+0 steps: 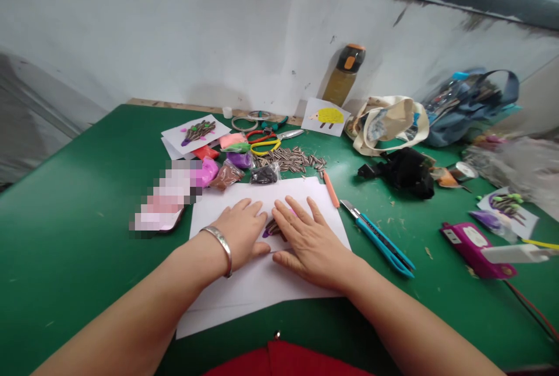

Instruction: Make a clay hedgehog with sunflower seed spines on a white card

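Note:
Sheets of white paper [244,288] lie stacked on the green table in front of me. My left hand [240,230], with a silver bangle at the wrist, rests on the paper with its fingers spread. Over the right part of the paper my right hand [310,242] lies flat, fingers apart. Between the hands, partly covered by the right one, shows a small figure [273,228] of striped seeds with purple and pink clay. Behind the paper are a heap of striped sunflower seeds [292,160] and bags of black clay [265,174], brown clay [227,175] and purple clay [240,159].
Right of the paper lie a blue utility knife [379,239] and an orange stick [331,190]. Scissors with yellow handles [266,146], a drink bottle [343,76], a cloth bag [388,126] and a hedgehog picture [326,117] stand behind. A magenta device [476,248] is far right.

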The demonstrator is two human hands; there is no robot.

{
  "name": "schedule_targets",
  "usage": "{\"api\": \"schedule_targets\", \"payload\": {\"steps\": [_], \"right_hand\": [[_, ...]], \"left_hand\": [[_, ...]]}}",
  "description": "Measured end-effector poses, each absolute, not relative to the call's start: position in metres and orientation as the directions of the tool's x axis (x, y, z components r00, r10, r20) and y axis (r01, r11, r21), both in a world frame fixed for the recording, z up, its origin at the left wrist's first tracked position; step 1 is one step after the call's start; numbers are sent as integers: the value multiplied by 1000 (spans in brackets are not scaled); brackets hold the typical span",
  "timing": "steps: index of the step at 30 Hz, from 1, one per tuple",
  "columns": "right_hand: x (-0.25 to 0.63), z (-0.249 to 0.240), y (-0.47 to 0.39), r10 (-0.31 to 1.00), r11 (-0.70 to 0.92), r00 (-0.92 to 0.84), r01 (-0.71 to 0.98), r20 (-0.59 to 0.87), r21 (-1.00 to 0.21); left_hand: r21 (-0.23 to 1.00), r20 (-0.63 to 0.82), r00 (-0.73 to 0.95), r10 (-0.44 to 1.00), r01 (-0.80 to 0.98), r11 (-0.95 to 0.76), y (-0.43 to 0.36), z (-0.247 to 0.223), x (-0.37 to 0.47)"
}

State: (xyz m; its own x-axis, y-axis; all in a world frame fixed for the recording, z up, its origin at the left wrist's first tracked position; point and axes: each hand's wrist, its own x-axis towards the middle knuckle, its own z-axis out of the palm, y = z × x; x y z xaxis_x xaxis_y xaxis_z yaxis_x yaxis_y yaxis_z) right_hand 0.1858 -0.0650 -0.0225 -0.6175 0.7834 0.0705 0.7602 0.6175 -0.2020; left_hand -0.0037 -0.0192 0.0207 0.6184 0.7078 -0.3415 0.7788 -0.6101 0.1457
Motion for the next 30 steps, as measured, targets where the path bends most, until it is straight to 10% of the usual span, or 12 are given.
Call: {"api": "schedule_targets", "payload": {"steps": [19,30], "right_hand": [[184,-19,-62,771,610,-637,734,8,-300],[193,-32,-48,833,552,-502,732,231,-399]], "left_hand": [[157,-341,617,709,781,-604,-18,17,-5],[166,-330,622,710,778,-605,-18,17,-7]]}}
